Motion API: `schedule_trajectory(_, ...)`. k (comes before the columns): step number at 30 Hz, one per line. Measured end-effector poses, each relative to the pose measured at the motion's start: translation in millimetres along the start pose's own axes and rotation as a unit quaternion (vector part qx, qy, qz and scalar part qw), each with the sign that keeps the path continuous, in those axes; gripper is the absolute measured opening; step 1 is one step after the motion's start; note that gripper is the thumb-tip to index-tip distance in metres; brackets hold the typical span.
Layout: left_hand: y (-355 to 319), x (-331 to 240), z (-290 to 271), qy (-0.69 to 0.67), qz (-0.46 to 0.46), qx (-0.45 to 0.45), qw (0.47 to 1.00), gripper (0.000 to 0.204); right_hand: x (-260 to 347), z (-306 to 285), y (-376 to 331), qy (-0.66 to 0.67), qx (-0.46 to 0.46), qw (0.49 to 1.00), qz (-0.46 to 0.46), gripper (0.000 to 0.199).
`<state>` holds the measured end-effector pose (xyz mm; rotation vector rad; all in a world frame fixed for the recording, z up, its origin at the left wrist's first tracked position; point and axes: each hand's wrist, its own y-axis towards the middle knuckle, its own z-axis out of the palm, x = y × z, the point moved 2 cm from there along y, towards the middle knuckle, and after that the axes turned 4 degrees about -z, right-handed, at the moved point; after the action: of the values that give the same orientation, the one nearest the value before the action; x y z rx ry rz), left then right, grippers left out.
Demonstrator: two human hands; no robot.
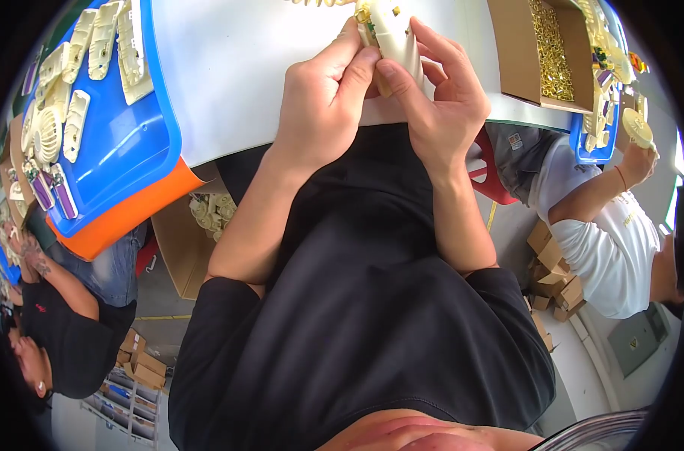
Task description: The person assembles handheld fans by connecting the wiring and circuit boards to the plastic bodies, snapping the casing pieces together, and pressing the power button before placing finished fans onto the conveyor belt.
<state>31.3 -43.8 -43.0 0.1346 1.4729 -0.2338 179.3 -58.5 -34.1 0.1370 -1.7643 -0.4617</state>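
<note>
Both my hands hold a cream plastic casing [397, 43] above the front of the white table, at the top of the view. My left hand [328, 94] pinches its left side, thumb and fingers pressed against the edge, where a strip of green board and a brass-coloured piece show. My right hand [445, 98] grips the right side, with the thumb on the near face and the fingers along the far edge. The upper end of the casing runs out of view. My fingertips hide part of its lower end.
A blue tray [124, 161] with cream casings and a round grille [47, 135] stands at left. At right, a cardboard box [516, 49] holds small brass-coloured parts [554, 56], beside another blue tray [591, 150]. A co-worker sits on each side; the right one holds a round cream part [637, 129].
</note>
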Motion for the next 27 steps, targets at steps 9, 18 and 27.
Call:
schedule_trajectory(9,-1,-1,1,0.070,0.010,0.018,0.997,0.042,3,6,-5,-0.035,-0.014,0.999,-0.016,0.051)
schedule_trajectory(18,-1,-3,4,-0.124,0.003,0.009,0.992,0.039,1,-5,3,-0.085,0.025,0.992,-0.088,0.053)
schedule_trajectory(27,-1,-5,-5,-0.213,-0.020,0.044,0.976,0.039,5,5,-1,-0.160,0.002,0.977,-0.139,0.048)
